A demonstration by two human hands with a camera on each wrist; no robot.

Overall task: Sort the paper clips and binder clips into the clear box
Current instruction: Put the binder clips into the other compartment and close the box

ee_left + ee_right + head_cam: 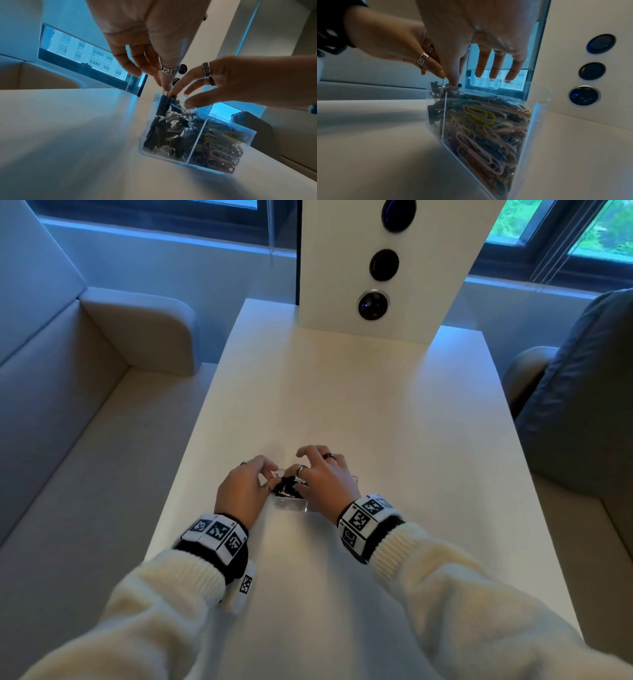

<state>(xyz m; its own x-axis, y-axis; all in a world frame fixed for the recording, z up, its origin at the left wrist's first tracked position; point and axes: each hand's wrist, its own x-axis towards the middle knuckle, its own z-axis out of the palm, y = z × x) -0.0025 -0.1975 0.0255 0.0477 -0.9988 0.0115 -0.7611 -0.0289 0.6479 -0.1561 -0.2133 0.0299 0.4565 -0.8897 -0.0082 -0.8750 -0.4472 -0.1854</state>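
A clear box with two compartments stands on the white table, near its front. The left compartment is heaped with black binder clips; the right one is full of coloured paper clips. Over the left compartment my left hand pinches the wire handle of a black binder clip that stands at the top of the heap, level with the rim. My right hand hovers over the box with its fingers spread, and one fingertip touches the top of that heap. In the head view both hands hide most of the box.
The white table stretches bare beyond the box. A white upright panel with three round dark buttons stands at its far end. Beige sofa seats flank the table, and a grey cushion lies on the right one.
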